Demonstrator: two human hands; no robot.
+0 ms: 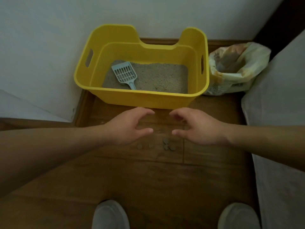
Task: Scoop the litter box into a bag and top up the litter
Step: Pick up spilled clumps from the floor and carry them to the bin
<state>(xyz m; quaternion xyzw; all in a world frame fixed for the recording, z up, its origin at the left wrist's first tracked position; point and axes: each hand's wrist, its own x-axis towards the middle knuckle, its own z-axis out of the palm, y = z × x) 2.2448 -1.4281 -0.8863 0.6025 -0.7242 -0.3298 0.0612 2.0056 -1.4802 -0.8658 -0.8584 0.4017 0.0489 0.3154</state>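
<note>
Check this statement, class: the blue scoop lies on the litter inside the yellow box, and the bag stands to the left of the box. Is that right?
Not quite. The head view shows the bag standing to the right of the box, not the left. The rest holds: the blue scoop lies on the litter inside the yellow box.

Forearms [49,146] are left bare, and a left shoe [109,215] and right shoe [238,217] are worn.
The arms are uncovered down to the left grip [129,128] and the right grip [199,128], with short nails shown on the thumbs. Both shoes are made in pale grey, with smooth, rounded toes.
</note>
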